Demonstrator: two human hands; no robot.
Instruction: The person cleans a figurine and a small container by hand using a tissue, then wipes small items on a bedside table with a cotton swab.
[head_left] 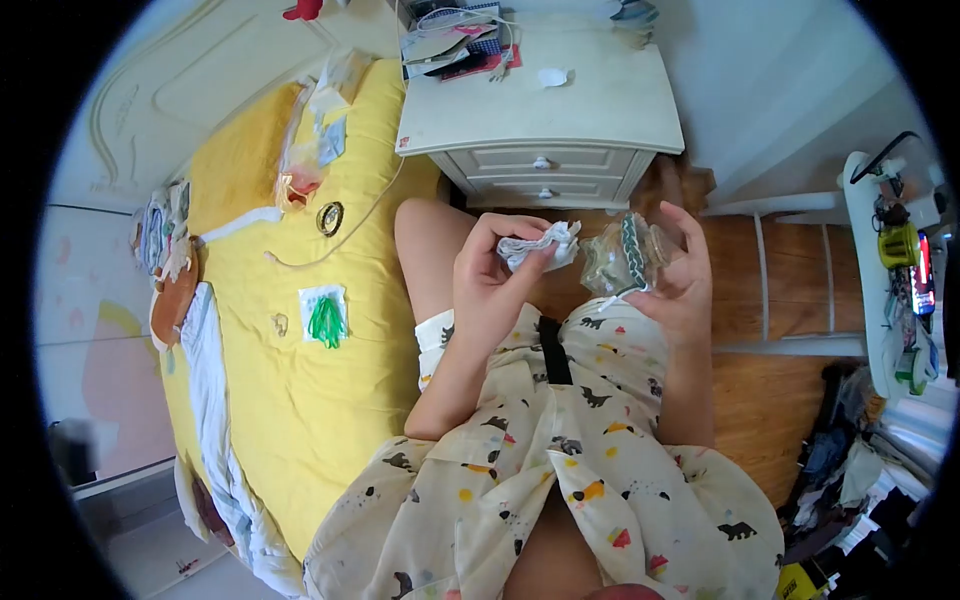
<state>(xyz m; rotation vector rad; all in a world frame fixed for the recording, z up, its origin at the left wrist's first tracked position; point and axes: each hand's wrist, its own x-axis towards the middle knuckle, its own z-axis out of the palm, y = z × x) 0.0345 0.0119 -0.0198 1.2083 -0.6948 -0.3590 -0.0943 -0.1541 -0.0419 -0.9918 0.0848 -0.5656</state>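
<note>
My left hand (484, 275) is closed on a crumpled white cloth or tissue (540, 246), pinched between thumb and fingers. A clear glass jar (606, 262) with a green-and-white braided band (632, 255) around it is in my right hand (684, 280). The jar lies tilted on its side, its rounded end toward my right palm. Thumb and fingers of that hand grip it from the right. Cloth and jar are close together above my lap, with a small gap between them.
To the left is a bed with a yellow sheet (270, 400), holding a packet of green strands (325, 318), a black ring-shaped item (329, 218) and a white cable (345, 232). Ahead stands a white nightstand (600, 95). A cluttered white shelf (868, 250) is at the right.
</note>
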